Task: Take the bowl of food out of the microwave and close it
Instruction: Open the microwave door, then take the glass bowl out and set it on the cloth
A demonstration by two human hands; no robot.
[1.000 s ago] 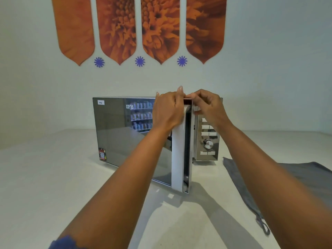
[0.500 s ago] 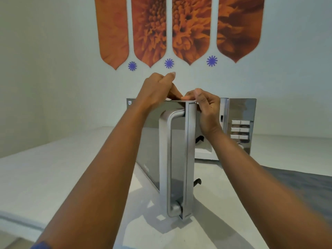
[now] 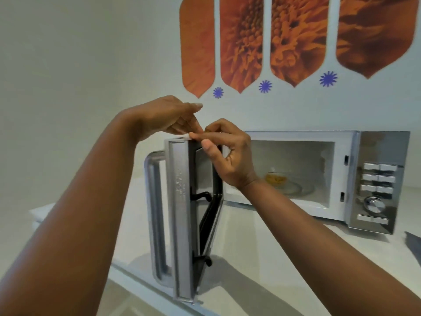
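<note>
The silver microwave (image 3: 378, 156) stands on the white counter with its door (image 3: 180, 201) swung wide toward me, seen edge-on. Inside the white cavity, a small clear glass bowl (image 3: 276, 177) of yellow food rests on the glass turntable (image 3: 298, 188). My left hand (image 3: 168, 119) is over the door's top edge, fingertips pinching it. My right hand (image 3: 227, 153) pinches the same top corner from the inner side, thumb against the door's inner face. Both hands are well apart from the bowl.
The control panel with buttons and a dial (image 3: 373, 205) is on the microwave's right. The white counter (image 3: 273, 247) runs under the door; its front edge is near the door's bottom. A grey cloth (image 3: 414, 242) lies at the far right. Orange flower panels (image 3: 241, 42) hang on the wall.
The door has swung from nearly closed to wide open, both hands staying on its top corner. The cavity and the bowl inside have come into view as my head moved left.
</note>
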